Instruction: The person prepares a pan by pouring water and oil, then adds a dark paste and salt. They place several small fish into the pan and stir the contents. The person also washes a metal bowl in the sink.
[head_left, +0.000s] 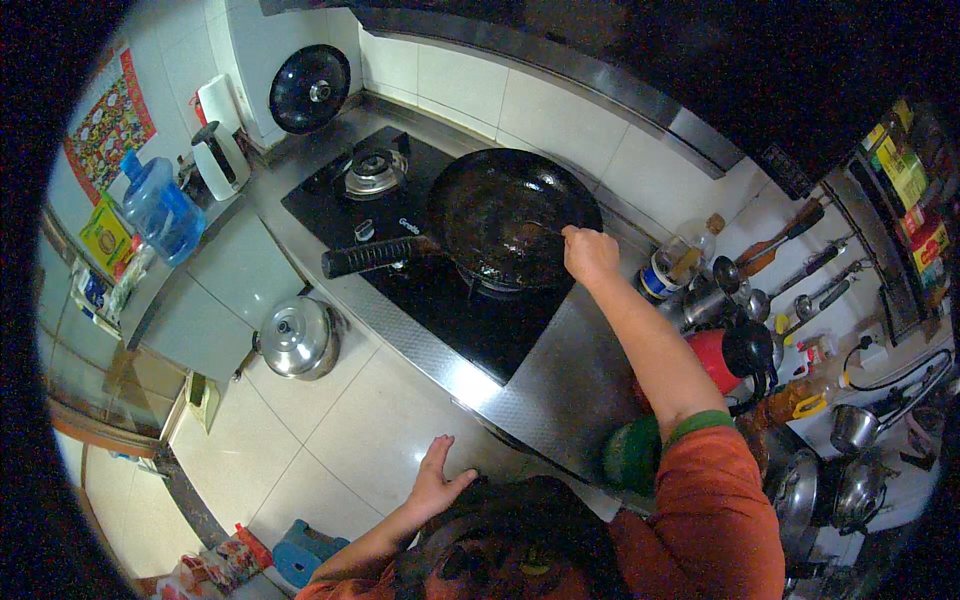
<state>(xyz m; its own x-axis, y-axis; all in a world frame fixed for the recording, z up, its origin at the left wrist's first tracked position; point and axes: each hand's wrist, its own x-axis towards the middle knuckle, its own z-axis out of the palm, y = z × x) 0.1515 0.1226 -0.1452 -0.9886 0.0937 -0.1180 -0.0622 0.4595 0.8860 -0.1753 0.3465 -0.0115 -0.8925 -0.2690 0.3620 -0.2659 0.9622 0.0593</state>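
Observation:
A black wok (499, 199) sits on the right burner of a black glass gas cooktop (480, 337). Its ribbed black handle (371, 256) points to the left. Dark, shiny wet-looking patches show on its inside. My right hand (594, 255) is closed at the wok's right rim. A thin utensil (536, 224) seems to run from its fingers into the wok; most of it blends into the dark surface. My left hand (442, 478) hangs in front of my body above the floor, fingers apart, with nothing in it.
A black lid (310, 88) leans on the wall beside the bare left burner (373, 172). On the floor stands a metal kettle (298, 337). Right of the cooktop are a bottle (679, 259), a red-and-black jug (724, 358) and hanging ladles (759, 304). The range hood (570, 67) overhangs the back.

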